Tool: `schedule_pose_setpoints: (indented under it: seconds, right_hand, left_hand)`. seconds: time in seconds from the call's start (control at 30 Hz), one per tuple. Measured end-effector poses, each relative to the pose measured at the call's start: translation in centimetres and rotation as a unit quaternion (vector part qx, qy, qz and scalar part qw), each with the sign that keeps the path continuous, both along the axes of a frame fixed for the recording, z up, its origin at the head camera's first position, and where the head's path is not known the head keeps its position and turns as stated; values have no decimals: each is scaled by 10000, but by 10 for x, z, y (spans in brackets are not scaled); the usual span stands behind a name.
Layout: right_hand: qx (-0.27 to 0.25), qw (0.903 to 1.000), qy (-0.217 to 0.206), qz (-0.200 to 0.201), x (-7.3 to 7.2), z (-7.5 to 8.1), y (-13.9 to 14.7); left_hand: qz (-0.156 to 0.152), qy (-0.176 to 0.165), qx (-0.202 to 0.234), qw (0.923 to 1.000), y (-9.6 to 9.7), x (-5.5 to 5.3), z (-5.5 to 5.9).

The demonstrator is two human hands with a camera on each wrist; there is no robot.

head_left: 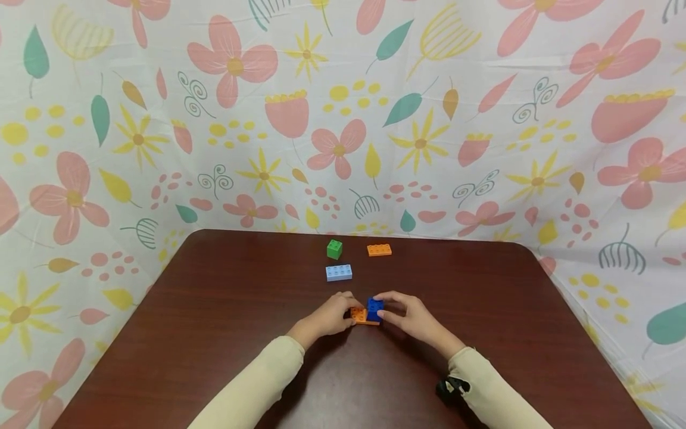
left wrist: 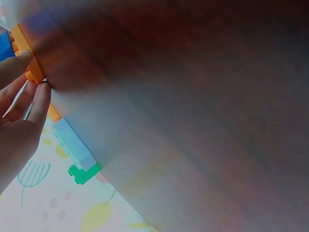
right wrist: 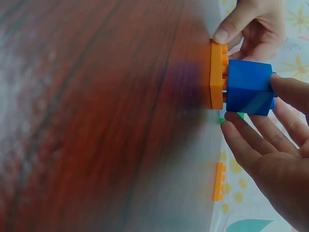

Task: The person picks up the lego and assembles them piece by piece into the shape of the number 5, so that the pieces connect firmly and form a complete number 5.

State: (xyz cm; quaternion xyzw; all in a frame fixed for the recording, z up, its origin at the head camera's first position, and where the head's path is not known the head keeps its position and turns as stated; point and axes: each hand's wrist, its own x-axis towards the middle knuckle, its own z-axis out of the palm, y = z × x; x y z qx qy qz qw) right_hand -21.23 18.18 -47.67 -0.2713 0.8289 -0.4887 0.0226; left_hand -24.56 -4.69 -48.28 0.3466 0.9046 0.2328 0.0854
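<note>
A thin orange building brick (head_left: 359,314) lies on the table near its middle, studs up. My left hand (head_left: 333,314) grips its left end between thumb and fingers. In the right wrist view, a square blue brick (right wrist: 248,88) stands over the other end of the orange brick (right wrist: 217,79), with orange studs showing in a narrow gap between them. My right hand (head_left: 415,319) pinches the blue brick, thumb near its studded top and fingertips at its side. The left wrist view catches only the edge of the blue brick (left wrist: 6,47).
Farther back on the brown table (head_left: 241,286) are a light blue brick (head_left: 339,273), a small green brick (head_left: 334,249) and a second thin orange brick (head_left: 379,250). A flower-patterned cloth (head_left: 343,196) hangs behind the table's far edge.
</note>
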Motion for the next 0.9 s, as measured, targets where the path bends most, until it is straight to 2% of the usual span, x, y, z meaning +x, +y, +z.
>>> schedule_pose_setpoints:
  seconds: [0.2,0.3,0.37,0.6,0.9]
  right_hand:
    - [-2,9999,-134,44,11,27,-6]
    - [37,9997,-241,23,11,29,-6]
    - [25,9996,-267,9,10,26,-5]
    - [-75,9994,-339,-22,-5,0,1]
    - [48,9998,-190,-6,-9,1,-1]
  left_hand:
    - [19,-10,-3,10000,1,0,1]
    - [20,-13,-18,10000,1,-1,0]
    - [7,-12,-2,10000,1,-1,0]
    - [-45,165,203,9996,0,0,-1]
    - [36,130,272,9995,1,-1,0]
